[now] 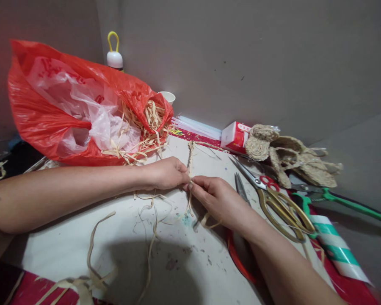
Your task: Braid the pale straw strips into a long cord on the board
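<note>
Here both hands [190, 184] pinch the braided straw cord [190, 157].

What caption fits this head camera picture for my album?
Left hand and right hand pinch a twisted straw cord, gold-handled scissors and a red straw-filled bag nearby.

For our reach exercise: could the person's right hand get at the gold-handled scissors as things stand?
Probably yes: the gold-handled scissors lie uncovered beside the right hand, though it pinches the twisted straw cord.

Grey walls [273, 63] meet in a corner (scuffed) behind white table [51, 250].
</note>
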`<act>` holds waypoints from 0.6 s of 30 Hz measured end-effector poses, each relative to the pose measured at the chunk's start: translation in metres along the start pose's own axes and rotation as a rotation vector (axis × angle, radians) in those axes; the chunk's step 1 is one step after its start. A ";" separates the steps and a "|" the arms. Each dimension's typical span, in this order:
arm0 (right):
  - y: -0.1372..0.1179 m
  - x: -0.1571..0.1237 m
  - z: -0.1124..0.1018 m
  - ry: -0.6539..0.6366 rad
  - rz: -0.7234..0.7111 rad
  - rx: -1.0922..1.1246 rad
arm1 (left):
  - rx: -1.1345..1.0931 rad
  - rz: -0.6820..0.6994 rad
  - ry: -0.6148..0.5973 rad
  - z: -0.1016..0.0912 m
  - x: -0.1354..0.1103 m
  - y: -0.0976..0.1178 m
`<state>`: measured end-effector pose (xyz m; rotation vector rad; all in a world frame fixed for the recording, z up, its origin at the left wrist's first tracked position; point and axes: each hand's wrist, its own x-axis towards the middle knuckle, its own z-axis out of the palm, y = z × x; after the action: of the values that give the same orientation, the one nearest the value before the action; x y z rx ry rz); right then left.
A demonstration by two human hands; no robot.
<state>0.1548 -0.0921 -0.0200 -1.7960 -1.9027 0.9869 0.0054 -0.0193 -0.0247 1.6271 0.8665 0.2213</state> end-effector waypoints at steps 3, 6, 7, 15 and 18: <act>-0.001 -0.004 -0.009 -0.006 0.027 -0.064 | 0.028 0.018 0.016 0.000 0.000 0.000; -0.001 -0.007 -0.014 -0.016 0.067 -0.016 | 0.046 0.041 0.020 0.000 0.000 -0.001; -0.002 -0.008 -0.014 -0.020 0.083 0.033 | 0.045 0.048 0.024 0.001 0.000 -0.001; -0.016 -0.009 0.011 0.036 0.096 0.187 | -0.231 -0.047 -0.037 0.000 0.000 0.000; -0.018 -0.009 0.018 0.143 0.025 -0.036 | -0.291 -0.078 -0.048 -0.002 0.000 0.002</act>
<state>0.1313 -0.1047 -0.0186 -1.8612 -1.8267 0.8136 0.0049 -0.0182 -0.0227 1.3204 0.8184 0.2409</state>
